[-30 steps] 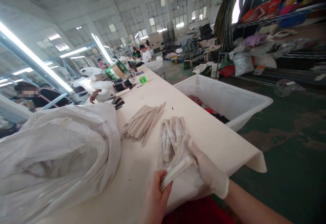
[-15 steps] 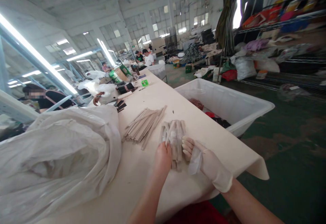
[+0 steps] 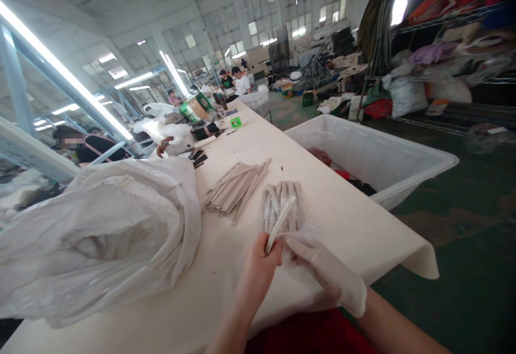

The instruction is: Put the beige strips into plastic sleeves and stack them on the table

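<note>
Lower centre: your left hand (image 3: 260, 260) is drawing back from the wrapped strips (image 3: 277, 195), its grip pinching one pale strip (image 3: 281, 217). Your gloved right hand (image 3: 326, 268) is closing in beside it, grip unclear; work is now centring on that strip.

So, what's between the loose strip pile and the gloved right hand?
In the head view, plastic-wrapped strips on the tabletop, with the single strip in the left hand in front.
</note>
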`<action>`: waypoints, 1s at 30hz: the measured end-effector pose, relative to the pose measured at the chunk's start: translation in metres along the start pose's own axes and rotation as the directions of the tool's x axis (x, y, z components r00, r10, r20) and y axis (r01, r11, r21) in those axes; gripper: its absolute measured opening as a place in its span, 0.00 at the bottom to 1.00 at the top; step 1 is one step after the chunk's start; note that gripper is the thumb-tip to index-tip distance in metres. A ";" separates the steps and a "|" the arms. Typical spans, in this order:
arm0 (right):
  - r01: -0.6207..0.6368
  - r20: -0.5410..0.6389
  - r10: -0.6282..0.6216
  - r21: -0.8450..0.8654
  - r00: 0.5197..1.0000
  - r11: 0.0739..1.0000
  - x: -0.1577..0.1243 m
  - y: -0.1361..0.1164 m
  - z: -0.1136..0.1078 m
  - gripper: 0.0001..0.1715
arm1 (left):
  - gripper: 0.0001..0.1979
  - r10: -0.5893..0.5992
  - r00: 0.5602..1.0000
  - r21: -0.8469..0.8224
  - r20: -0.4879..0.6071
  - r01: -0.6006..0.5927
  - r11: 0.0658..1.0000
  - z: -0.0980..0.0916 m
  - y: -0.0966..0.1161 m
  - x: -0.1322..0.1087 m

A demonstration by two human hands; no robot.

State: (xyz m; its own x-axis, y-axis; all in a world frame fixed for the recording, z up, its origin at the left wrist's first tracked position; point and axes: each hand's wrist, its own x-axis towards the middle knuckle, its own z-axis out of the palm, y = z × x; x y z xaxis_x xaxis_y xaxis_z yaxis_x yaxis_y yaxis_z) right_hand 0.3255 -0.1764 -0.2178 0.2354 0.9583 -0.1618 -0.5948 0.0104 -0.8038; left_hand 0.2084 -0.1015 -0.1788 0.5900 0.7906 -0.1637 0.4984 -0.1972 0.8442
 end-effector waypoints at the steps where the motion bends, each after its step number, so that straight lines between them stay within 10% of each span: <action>1: 0.011 -0.006 -0.012 -0.059 1.000 0.998 -0.002 0.002 0.001 0.17 | 0.08 0.006 1.000 -0.003 0.003 -0.006 1.000 -0.002 0.001 -0.001; 13: -0.011 -0.061 0.028 0.253 0.998 0.967 0.024 -0.007 -0.020 0.20 | 0.18 0.016 0.995 0.143 0.097 -0.030 0.989 -0.036 -0.024 -0.047; 24: 0.009 -0.141 -0.023 -0.101 0.990 0.995 0.003 -0.010 -0.013 0.19 | 0.16 0.080 0.996 0.493 0.046 -0.092 0.865 -0.048 -0.018 -0.036; 30: -0.160 -0.077 0.151 -0.126 0.985 0.979 -0.003 -0.001 0.005 0.22 | 0.16 0.149 0.986 0.537 0.071 -0.163 0.828 -0.033 -0.015 -0.033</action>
State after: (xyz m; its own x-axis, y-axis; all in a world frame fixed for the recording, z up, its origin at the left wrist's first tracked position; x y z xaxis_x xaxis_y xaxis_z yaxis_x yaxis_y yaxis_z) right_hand 0.3217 -0.1782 -0.2138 0.2015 0.9239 -0.3251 -0.5231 -0.1791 -0.8332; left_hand 0.1606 -0.1051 -0.1694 0.7010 0.7095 -0.0721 0.6572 -0.6033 0.4518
